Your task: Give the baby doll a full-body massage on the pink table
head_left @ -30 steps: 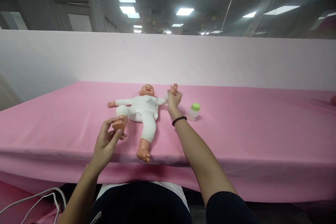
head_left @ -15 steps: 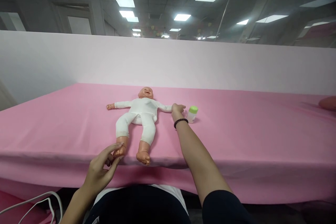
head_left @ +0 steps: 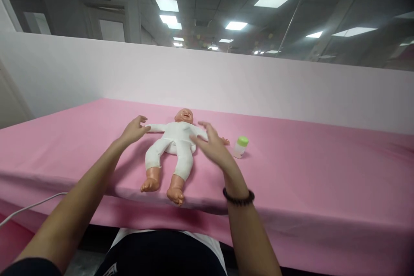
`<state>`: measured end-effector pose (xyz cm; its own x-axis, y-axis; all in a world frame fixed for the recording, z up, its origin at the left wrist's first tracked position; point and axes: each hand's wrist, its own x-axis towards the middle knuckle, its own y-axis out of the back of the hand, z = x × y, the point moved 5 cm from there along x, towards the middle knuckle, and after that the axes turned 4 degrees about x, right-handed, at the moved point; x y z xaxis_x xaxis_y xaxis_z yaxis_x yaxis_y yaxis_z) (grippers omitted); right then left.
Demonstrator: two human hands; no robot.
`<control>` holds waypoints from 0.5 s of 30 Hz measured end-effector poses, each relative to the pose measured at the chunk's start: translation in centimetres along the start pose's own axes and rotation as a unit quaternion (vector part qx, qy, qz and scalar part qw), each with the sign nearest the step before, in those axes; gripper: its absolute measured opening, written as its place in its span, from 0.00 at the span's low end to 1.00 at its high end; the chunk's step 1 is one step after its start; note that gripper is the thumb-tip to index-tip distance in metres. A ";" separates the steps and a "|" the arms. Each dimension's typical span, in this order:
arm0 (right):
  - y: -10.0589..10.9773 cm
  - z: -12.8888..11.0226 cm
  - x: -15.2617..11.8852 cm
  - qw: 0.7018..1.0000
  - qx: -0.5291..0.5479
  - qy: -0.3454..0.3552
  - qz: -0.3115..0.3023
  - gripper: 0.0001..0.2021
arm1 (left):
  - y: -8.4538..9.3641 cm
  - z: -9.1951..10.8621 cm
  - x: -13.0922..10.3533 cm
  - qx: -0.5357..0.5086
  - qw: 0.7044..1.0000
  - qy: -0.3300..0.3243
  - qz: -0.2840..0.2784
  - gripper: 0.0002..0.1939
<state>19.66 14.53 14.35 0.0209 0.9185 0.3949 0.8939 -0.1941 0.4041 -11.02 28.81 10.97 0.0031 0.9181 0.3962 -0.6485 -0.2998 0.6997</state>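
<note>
I see one doll (head_left: pixel 174 146), one bottle (head_left: pixel 240 147). My left hand (head_left: pixel 134 130) cups its arm; right hand (head_left: pixel 211 147) hovers, fingers spread wide.

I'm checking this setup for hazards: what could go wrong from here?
The doll lies with its feet at the table edge, so a tug might slide it off. The bottle stands upright close beside the right hand; a sweep of that hand could topple it.
</note>
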 end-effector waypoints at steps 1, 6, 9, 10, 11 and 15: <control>-0.6 -0.4 -2.4 0.999 -0.021 0.008 -0.034 0.33 | -1.0 -1.4 2.0 0.052 0.995 0.048 -0.067 0.26; -4.3 0.6 -11.6 0.986 -0.109 -0.028 -0.123 0.38 | -2.7 -6.7 6.9 0.070 0.986 0.123 -0.088 0.30; -6.5 2.0 -13.2 0.987 -0.126 -0.026 -0.091 0.44 | -3.4 -8.8 6.4 0.028 0.991 0.119 -0.047 0.30; -7.1 2.4 -13.3 0.988 -0.137 -0.027 -0.070 0.43 | -3.7 -9.3 6.1 0.005 0.993 0.113 -0.036 0.30; -7.5 2.8 -13.2 0.988 -0.143 -0.025 -0.043 0.42 | -3.9 -9.6 5.8 -0.024 0.994 0.106 -0.026 0.31; -8.0 3.6 -13.1 0.994 -0.100 -0.030 0.008 0.34 | -4.7 -9.5 5.2 -0.150 0.987 0.062 0.017 0.29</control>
<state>13.88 5.31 3.02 0.0664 0.9323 0.3555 0.7863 -0.2682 0.5566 -15.22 37.42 4.13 -0.1039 0.9393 0.3270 -0.8428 -0.2577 0.4725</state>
